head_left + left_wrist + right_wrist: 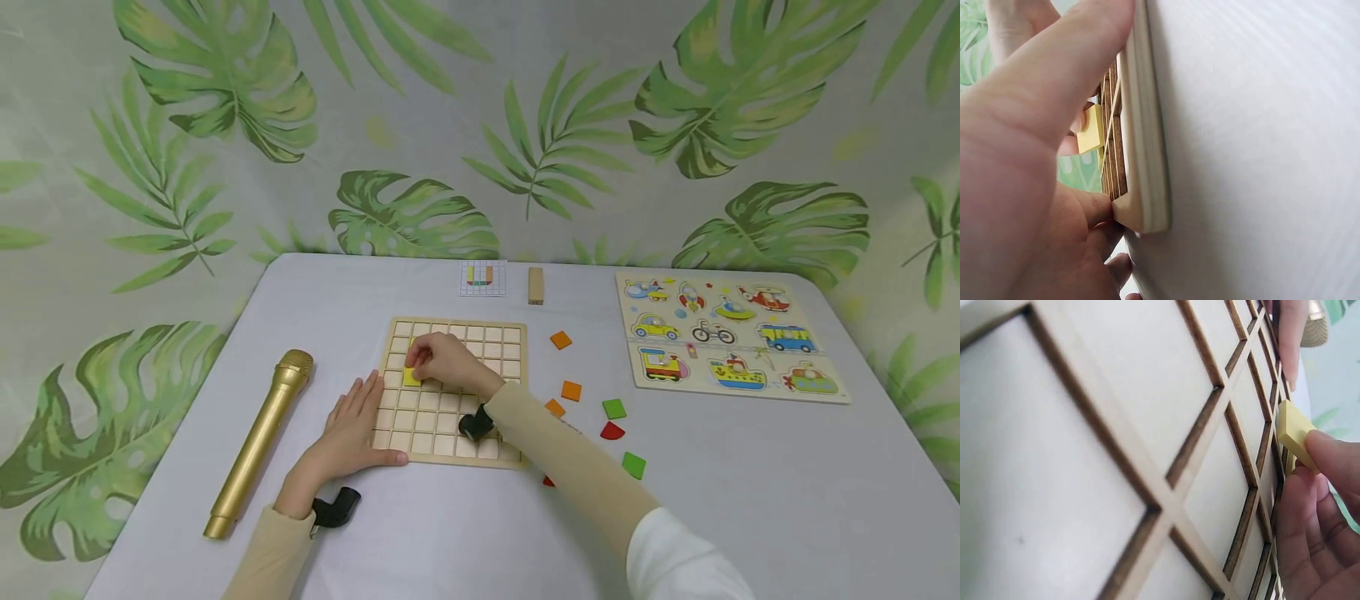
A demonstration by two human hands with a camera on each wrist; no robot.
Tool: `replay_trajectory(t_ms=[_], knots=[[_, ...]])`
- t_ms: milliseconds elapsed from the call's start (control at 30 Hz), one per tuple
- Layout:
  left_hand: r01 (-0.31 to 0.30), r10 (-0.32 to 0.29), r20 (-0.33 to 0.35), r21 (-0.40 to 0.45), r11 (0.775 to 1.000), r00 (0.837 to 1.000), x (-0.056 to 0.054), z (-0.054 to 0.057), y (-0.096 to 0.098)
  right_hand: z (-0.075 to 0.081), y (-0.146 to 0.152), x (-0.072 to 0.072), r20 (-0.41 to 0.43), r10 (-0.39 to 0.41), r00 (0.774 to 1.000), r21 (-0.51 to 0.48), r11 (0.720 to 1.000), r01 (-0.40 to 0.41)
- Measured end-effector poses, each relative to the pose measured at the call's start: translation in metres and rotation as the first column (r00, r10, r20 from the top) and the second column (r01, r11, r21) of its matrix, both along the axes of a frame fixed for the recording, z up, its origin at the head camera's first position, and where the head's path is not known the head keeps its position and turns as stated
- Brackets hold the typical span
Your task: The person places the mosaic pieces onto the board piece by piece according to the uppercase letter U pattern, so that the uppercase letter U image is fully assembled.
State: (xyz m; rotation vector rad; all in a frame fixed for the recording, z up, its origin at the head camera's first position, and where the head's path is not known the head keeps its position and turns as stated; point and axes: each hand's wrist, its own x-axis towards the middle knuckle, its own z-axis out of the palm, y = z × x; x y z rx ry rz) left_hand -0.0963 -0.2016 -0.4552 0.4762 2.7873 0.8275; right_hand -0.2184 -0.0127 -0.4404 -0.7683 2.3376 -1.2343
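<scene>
A wooden grid board (424,421) lies flat on the table. My left hand (351,429) rests at its near left corner, fingers straight along the left side and thumb at the front edge. Over the left part of the board, my right hand (450,363) pinches a yellow square tile (1298,432) between thumb and fingers. The tile is tilted above the grid in the right wrist view. Another bit of yellow (413,342) shows on the board just beyond the fingers, partly hidden by them.
Left of the board lies a gold microphone (258,446). Orange tiles (572,391), green tiles (633,465) and a red piece (612,431) lie to the right. Behind the board are a pattern card (483,288) and a wooden block (536,286). A vehicle puzzle (720,379) sits far right.
</scene>
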Motion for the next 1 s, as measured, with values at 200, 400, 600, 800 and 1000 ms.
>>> replay_trajectory(t_ms=[200,400,600,800,1000], knots=[[-0.001,0.001,-0.002,-0.006,1.000,1.000,-0.001,-0.003,-0.001,0.000,-0.001,0.003,-0.034,-0.001,0.999,0.023,1.000,0.002],[-0.006,0.005,-0.001,-0.008,1.000,1.000,-0.001,-0.005,-0.002,0.001,-0.007,0.005,-0.152,0.023,0.988,0.112,0.994,-0.006],[-0.010,0.010,0.012,-0.013,1.000,1.000,-0.002,-0.006,-0.002,0.001,-0.003,0.006,-0.104,0.012,0.995,0.067,0.998,-0.005],[-0.011,0.011,0.015,-0.018,1.000,1.000,-0.002,-0.007,-0.002,-0.001,0.017,-0.002,0.089,-0.001,0.996,-0.084,0.996,0.009],[-0.018,0.018,0.016,-0.010,1.000,1.000,-0.002,-0.006,-0.001,0.005,0.043,-0.007,0.205,0.012,0.979,-0.168,0.985,0.024]])
